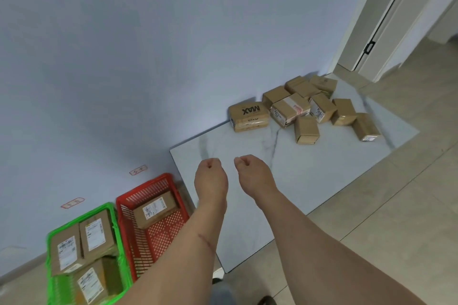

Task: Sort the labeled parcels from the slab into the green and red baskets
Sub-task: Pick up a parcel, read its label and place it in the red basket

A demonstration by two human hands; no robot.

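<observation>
Left hand [210, 174] and right hand [250, 172] hovering curled, empty, over slab [309, 181]; parcels [307, 106] lying piled at its far end.

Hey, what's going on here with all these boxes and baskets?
A person is sorting parcels. Both the left hand and right hand are held out with curled fingers, holding nothing, above the marble slab. A pile of cardboard parcels is still on the slab's far end by the wall. The green basket holds three labeled parcels, and the red basket holds one.
</observation>
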